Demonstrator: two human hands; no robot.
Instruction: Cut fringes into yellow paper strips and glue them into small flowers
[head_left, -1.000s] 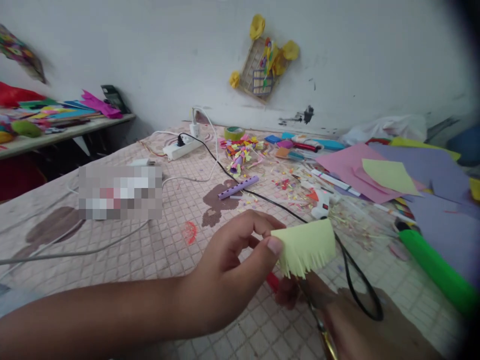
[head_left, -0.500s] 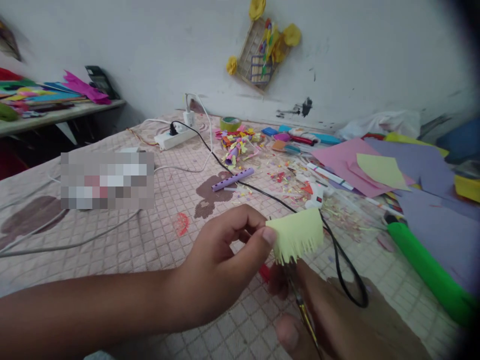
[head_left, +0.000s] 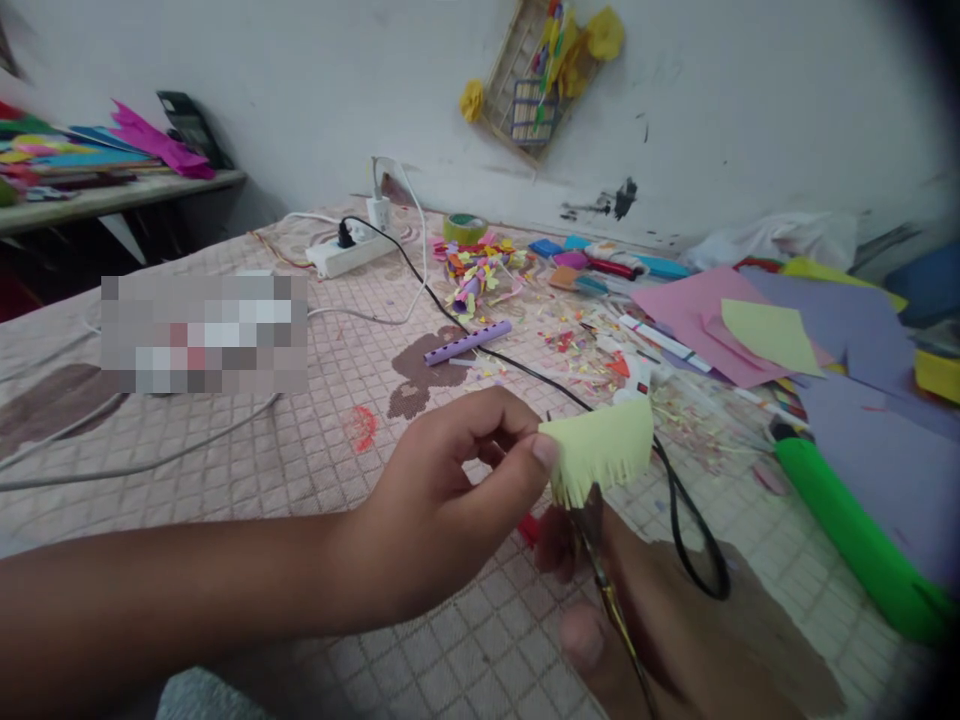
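the tabletop [head_left: 315, 400] spread beneath everything. just above it, the left hand [head_left: 457, 490] pinched the fringed yellow-green paper [head_left: 604, 445] by its left end between thumb and fingers; below the paper, the right hand [head_left: 637, 620] gripped scissors [head_left: 609, 595], blades at the fringe.

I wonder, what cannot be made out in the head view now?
Head view: tabletop object, masked by pixelation.
Head view: handle end of the scissors, cut off below.
Head view: red piece, mostly behind the left hand.
Head view: top of the wall hanging, cut off above.
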